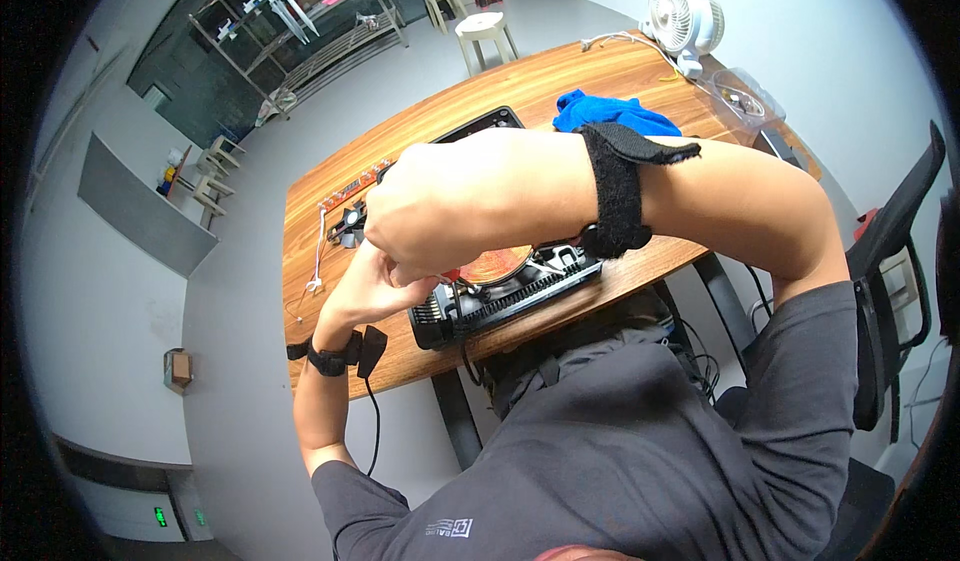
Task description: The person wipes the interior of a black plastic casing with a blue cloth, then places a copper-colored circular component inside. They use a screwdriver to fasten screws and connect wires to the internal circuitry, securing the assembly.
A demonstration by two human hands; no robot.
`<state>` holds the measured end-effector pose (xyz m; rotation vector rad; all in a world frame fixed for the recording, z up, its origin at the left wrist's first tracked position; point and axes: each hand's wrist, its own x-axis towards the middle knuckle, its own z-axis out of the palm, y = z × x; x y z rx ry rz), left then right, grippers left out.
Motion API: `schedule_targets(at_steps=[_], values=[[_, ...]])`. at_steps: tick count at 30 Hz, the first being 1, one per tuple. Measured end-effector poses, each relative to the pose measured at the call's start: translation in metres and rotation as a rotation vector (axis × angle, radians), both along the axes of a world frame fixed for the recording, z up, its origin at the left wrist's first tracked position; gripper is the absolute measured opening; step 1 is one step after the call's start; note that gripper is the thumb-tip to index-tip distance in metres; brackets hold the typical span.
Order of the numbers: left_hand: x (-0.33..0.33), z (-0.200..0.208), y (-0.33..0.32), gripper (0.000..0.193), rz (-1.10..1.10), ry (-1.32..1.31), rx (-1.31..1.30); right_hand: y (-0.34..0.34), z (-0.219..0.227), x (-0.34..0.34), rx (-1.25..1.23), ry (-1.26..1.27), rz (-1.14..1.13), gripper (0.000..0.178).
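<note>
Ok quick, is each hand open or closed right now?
Left hand: near a small red part; open or closed, I can't tell.
Right hand: curled closed; whether it holds anything is hidden.

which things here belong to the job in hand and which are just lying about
Likely the job:
opened black housing near the left hand
copper-coloured coil inside it
small red item by that hand, mostly hidden
perhaps the small black fan

Likely just lying about:
blue cloth
white fan
clear plastic box
cream stool
</note>
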<state>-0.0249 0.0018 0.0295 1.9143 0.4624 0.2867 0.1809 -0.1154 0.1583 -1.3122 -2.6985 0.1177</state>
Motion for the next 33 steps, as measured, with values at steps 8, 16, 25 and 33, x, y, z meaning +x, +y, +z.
schedule_targets(at_steps=[8, 16, 25, 33], values=[[0.015, 0.004, -0.016, 0.054, 0.056, -0.066, 0.180, 0.003, -0.005, 0.003, 0.135, -0.078, 0.036, 0.023], [0.003, -0.008, -0.001, 0.053, -0.093, 0.103, 0.381, 0.008, -0.013, -0.007, 0.060, -0.031, 0.048, 0.042], [0.008, 0.003, -0.013, 0.036, -0.041, -0.033, 0.256, -0.002, -0.006, 0.010, 0.126, 0.038, 0.096, 0.030], [0.013, -0.003, -0.017, 0.046, 0.053, -0.072, 0.146, -0.004, 0.009, 0.001, -0.045, -0.145, 0.030, 0.028]])
